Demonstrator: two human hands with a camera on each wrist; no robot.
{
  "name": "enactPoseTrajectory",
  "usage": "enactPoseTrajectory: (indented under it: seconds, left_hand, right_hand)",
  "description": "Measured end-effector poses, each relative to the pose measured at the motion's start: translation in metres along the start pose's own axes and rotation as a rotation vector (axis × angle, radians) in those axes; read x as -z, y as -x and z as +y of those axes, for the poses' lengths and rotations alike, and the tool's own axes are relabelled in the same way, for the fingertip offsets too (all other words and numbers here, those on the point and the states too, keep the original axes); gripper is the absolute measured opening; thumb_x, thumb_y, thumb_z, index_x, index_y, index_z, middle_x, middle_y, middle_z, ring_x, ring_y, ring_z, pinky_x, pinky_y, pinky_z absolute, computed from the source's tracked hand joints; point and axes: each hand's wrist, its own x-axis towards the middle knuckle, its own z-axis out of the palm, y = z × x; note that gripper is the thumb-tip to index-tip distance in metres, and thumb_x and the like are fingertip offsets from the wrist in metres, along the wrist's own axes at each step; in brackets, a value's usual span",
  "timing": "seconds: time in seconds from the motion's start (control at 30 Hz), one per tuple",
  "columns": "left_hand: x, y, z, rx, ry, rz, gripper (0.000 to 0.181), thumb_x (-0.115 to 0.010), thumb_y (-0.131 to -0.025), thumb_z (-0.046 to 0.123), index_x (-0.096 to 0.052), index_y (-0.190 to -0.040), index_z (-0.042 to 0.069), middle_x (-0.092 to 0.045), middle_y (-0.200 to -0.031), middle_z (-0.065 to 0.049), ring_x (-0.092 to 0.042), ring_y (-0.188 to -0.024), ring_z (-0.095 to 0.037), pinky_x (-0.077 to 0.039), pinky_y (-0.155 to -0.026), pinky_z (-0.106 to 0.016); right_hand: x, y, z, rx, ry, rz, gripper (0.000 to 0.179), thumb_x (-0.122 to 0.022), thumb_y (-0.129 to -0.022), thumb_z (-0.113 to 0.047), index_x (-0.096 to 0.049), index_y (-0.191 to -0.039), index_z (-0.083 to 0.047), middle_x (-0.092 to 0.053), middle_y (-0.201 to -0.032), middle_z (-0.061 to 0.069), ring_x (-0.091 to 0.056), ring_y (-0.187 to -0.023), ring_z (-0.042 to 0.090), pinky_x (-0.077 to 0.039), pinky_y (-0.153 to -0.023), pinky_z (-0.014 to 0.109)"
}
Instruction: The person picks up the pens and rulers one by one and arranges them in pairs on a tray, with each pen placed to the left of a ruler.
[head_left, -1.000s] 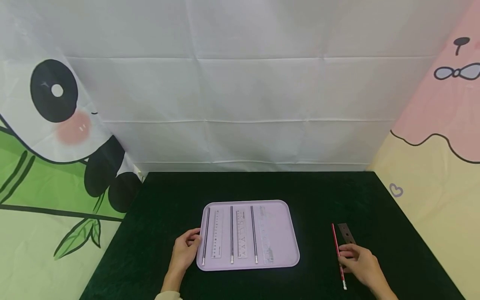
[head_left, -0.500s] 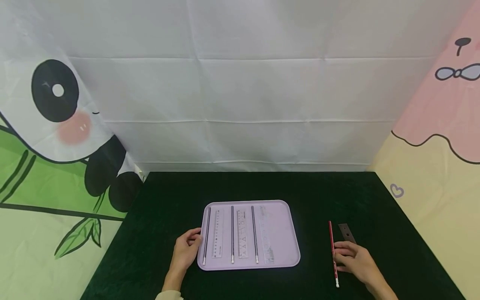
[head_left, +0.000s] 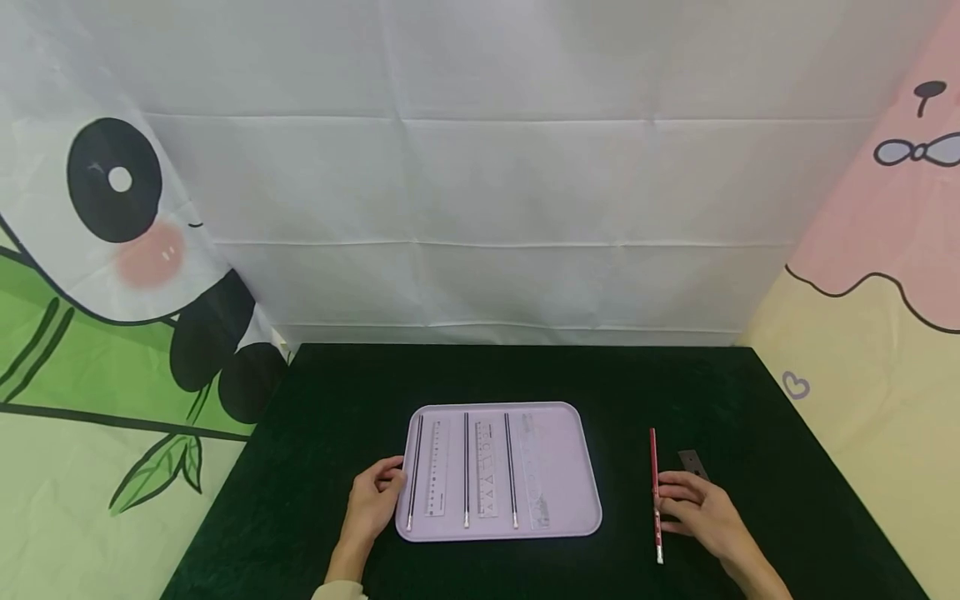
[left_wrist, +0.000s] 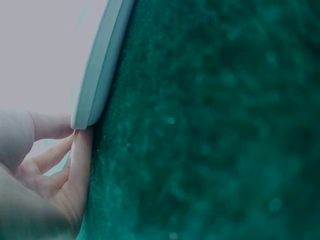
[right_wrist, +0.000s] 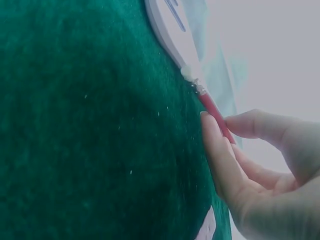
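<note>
On the dark green table lies a light purple tray (head_left: 572,475). It holds three dark pencils with white ends, one at the left (head_left: 415,473), alternating with three clear rulers, one of them a stencil ruler (head_left: 486,475). My left hand (head_left: 371,504) holds the tray's left edge, thumb and fingers meeting at the rim (left_wrist: 97,70) in the left wrist view. Right of the tray, my right hand (head_left: 705,515) pinches a red pencil (head_left: 653,458) between thumb and fingers, its white eraser end (right_wrist: 187,73) pointing away in the right wrist view.
A brownish flat strip with holes (head_left: 692,463) lies beyond my right hand, partly hidden by it. White cloth (head_left: 510,208) hangs behind the table, with printed cartoon cloths at both sides. Bare tray surface shows right of the clearest ruler (head_left: 535,479).
My right hand has carried the red pencil left, toward the tray and away from the brownish strip. The left hand stays at the tray's edge.
</note>
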Motion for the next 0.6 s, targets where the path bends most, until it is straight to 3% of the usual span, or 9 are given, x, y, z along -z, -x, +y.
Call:
enactPoseTrajectory:
  seconds: [0.6]
  left_hand:
    - [-0.001, 0.000, -0.001, 0.002, -0.006, 0.006, 0.033, -0.058, -0.102, 0.010, -0.064, -0.134, 0.003, -0.066, -0.112, -0.011, -0.059, -0.093, -0.022, -0.049, -0.078, -0.032]
  right_hand:
    - [-0.023, -0.008, -0.016, 0.080, 0.002, 0.002, 0.049, -0.070, -0.095, -0.004, -0.051, -0.139, 0.007, -0.065, -0.121, 0.025, -0.071, -0.100, 0.032, -0.060, -0.076, 0.040]
